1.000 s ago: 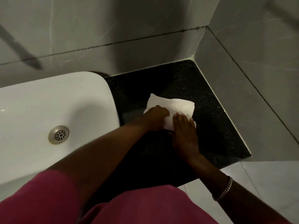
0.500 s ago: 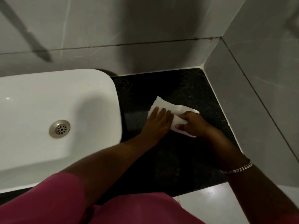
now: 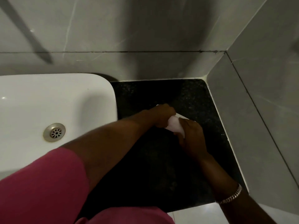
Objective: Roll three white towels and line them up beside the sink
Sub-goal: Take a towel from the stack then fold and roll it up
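Note:
One white towel lies on the black stone counter to the right of the white sink. It is bunched into a short roll between my hands, and most of it is hidden. My left hand grips its far end, fingers curled over it. My right hand closes on its near end. A thin flat edge of the towel shows on the counter just beyond my hands. No other towel is in view.
Grey tiled walls close the counter at the back and the right. The sink drain sits at the left. Pale floor tiles show below the counter's front edge. My pink sleeves fill the lower left.
The towel lay mostly flat under my hands before. Now both hands have gathered it into a compact roll, and little of it shows. The camera has tilted slightly.

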Demonstrator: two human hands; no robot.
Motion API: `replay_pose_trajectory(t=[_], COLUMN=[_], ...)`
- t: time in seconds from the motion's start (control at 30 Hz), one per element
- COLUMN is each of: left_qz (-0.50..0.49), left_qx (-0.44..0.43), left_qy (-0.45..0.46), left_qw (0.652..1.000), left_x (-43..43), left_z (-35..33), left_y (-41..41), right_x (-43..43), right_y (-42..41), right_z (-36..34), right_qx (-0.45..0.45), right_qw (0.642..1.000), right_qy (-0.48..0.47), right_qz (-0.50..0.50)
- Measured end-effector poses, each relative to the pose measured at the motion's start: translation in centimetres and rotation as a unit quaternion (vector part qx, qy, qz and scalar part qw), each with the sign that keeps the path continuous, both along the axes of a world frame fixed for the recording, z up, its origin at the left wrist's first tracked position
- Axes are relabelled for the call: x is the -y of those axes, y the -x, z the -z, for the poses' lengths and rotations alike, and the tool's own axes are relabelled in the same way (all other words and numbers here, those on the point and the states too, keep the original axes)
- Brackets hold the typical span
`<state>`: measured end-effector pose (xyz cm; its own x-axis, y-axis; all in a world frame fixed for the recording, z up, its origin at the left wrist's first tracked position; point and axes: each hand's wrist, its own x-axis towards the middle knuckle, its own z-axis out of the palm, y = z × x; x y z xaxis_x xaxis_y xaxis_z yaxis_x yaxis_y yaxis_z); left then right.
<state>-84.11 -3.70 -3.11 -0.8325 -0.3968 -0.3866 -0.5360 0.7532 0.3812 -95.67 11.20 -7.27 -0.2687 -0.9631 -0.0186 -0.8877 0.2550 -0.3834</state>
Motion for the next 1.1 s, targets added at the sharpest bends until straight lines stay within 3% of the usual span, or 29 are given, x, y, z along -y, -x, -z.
replay_pose_trajectory(t=[0.07, 0.13, 0.23, 0.3, 0.37, 0.43, 0.57, 0.77, 1.1], left_qz=[-0.083, -0.249, -0.475, -0.501, -0.465, -0.45, -0.455, -0.453, -0.363], left_qx=[-0.138, -0.244, -0.318, -0.323, -0.291, -0.286, -0.279, -0.251, -0.184], left_qy=[0.103, 0.14, -0.032, -0.193, -0.271, -0.293, -0.349, -0.361, -0.339], left_qw=[0.982, 0.927, 0.82, 0.779, 0.791, 0.793, 0.771, 0.776, 0.848], left_x=[-0.8, -2.0, -4.2, -5.3, -5.8, -5.7, -3.7, 0.5, 5.3], left_z=[0.7, 1.3, 2.6, 2.5, 1.5, 1.1, 1.5, 2.5, 1.3], left_y=[-0.3, -0.5, 0.1, 0.7, 1.4, 2.6, 5.1, 7.1, 5.4], right_x=[1.3, 2.4, 3.9, 4.7, 5.4, 6.1, 7.8, 11.7, 13.6], right_y=[0.8, 1.5, 2.7, 3.4, 4.3, 4.9, 6.2, 8.1, 7.8], right_z=[-0.8, -1.5, -2.1, -2.3, -2.3, -2.0, -1.1, -1.6, -2.6], right_qx=[0.022, 0.046, 0.09, 0.144, 0.224, 0.309, 0.342, 0.303, 0.198], right_qw=[0.999, 0.998, 0.995, 0.984, 0.963, 0.93, 0.893, 0.904, 0.937], right_qy=[-0.02, -0.027, -0.023, -0.03, -0.056, -0.059, 0.023, 0.037, 0.032], right_qz=[0.026, 0.031, 0.046, 0.097, 0.14, 0.19, 0.293, 0.299, 0.287])
